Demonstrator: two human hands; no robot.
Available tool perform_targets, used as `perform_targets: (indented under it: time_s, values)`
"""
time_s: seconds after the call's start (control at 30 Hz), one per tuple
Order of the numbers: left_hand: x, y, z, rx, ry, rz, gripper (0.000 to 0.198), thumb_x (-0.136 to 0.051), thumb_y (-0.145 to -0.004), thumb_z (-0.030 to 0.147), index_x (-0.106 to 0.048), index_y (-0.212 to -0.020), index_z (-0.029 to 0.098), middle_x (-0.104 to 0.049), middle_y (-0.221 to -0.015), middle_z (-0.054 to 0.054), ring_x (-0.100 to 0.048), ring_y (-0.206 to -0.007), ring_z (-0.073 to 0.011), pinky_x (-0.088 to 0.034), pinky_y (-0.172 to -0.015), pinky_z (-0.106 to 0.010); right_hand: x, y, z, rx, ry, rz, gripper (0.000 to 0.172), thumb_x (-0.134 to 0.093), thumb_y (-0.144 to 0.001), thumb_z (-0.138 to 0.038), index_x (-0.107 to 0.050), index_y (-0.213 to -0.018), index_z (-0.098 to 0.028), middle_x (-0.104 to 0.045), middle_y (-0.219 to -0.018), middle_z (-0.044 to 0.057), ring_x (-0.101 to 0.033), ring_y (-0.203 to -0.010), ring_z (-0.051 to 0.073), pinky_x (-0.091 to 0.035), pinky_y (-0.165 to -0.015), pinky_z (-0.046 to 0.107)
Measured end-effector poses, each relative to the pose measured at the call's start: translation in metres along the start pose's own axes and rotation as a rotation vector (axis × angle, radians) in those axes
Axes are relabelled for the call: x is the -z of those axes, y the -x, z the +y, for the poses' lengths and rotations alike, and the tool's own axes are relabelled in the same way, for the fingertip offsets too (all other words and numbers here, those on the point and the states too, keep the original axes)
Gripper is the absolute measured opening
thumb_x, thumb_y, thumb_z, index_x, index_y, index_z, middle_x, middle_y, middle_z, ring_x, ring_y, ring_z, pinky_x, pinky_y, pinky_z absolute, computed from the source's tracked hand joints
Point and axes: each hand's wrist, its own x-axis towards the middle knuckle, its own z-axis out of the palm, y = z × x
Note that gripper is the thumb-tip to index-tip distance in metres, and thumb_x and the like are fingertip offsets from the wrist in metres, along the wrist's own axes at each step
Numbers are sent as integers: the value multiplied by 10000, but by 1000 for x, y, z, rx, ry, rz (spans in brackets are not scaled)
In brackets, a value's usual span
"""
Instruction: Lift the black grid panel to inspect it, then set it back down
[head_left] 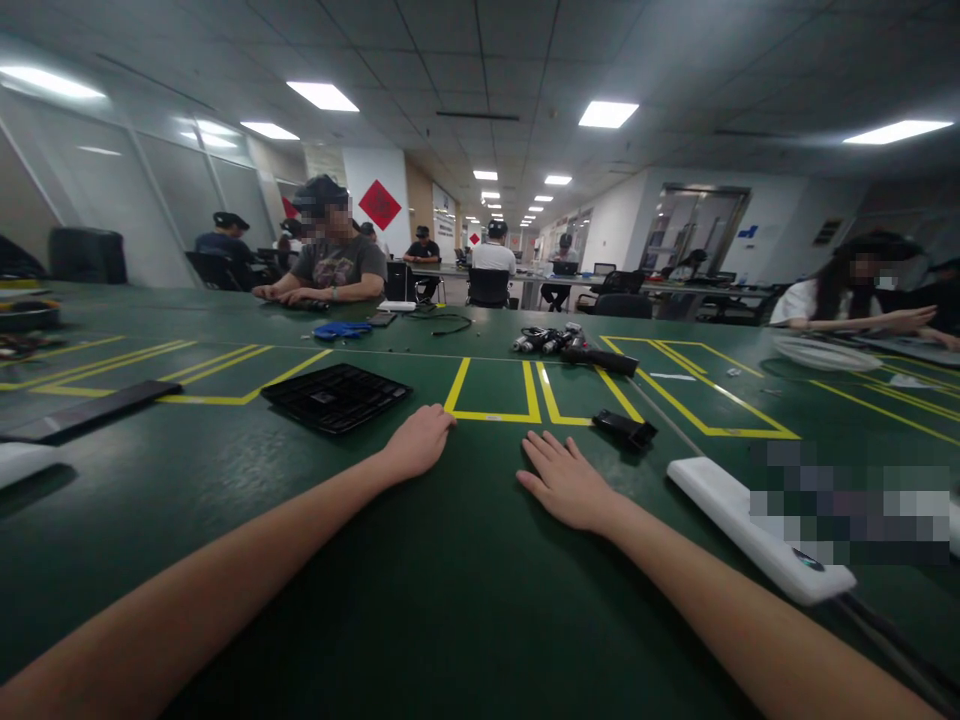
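My left hand [420, 440] rests on the green tabletop with its fingers together and curled in. Nothing shows in it, though its underside is hidden. Just left of it lies a flat black plastic panel [337, 397] with a ribbed face. My right hand [566, 478] lies palm down on the table, fingers spread, holding nothing. Beyond its fingertips and to the right is a small black plastic part [625, 428]. Farther back sit a bundle of cables with metal connectors [551, 339] and a black cylindrical piece [600, 358].
Yellow tape outlines [491, 416] mark the tabletop. At right lies a white power strip [757, 525] with a cord. A long dark bar [97, 410] is at left, blue gloves or cloth [341, 329] farther back. Co-workers sit across the table, left [337, 260] and right [847, 290].
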Motion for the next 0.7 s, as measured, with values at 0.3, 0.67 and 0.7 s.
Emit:
perform_targets:
  time_s: [0.3, 0.67, 0.7]
  values:
    - [18, 32, 66, -290, 108, 12, 333, -397, -855, 344, -540, -1101, 172, -516, -1171, -98, -444, -1101, -224, -320, -953, -386, 25, -1, 23, -101, 126, 222, 598, -210, -871, -497, -316, -1346, -150, -268, -1433, 81, -179, -1323, 251, -158, -1061, 450]
    - [23, 42, 94, -499, 314, -272, 450, -342, -878, 406, -376, -1303, 261, -380, -1371, -48, -329, -1258, -205, -235, -1035, -398, 23, 1, 96, -523, 329, 270, 493, -299, -854, -399, -412, -1261, -146, -419, -1310, 159, -285, -1236, 359, -242, -936, 582]
    - [23, 39, 91, -446, 312, -236, 419, -342, -880, 387, -418, -1268, 250, -428, -1332, -53, -382, -1217, -201, -285, -1005, -381, 23, 1, 96, -517, 331, 271, 484, -306, -852, -389, -414, -1257, -148, -431, -1298, 157, -293, -1228, 361, -248, -930, 581]
